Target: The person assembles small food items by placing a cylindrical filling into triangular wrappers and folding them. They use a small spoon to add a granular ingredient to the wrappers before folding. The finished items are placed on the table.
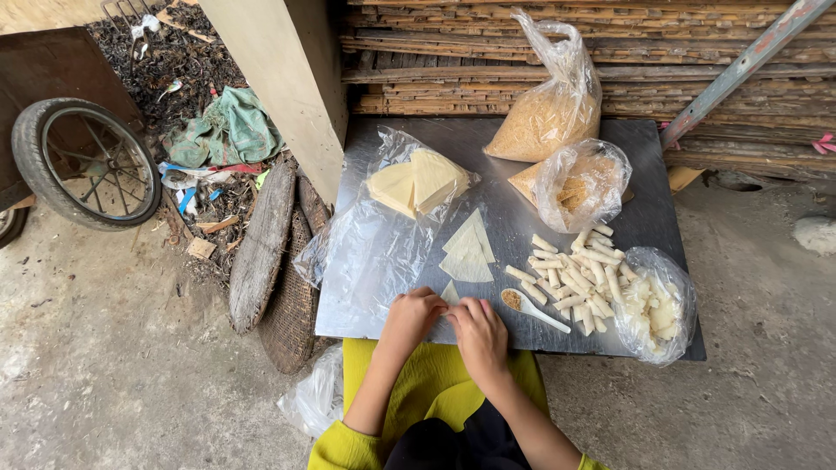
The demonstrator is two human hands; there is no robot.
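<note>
Off to the left stood a spoked wheel (85, 162), near a crumpled green cloth (228, 129) among dark litter. Against the desk's (509, 130) left edge leaned a worn wooden board (261, 245) and a woven basket (292, 300) — touching each other. Behind, stacked bamboo slats (488, 52); across them, a slanted metal bar (744, 65). On the concrete floor (113, 365) lay a crumpled plastic bag (315, 402).
</note>
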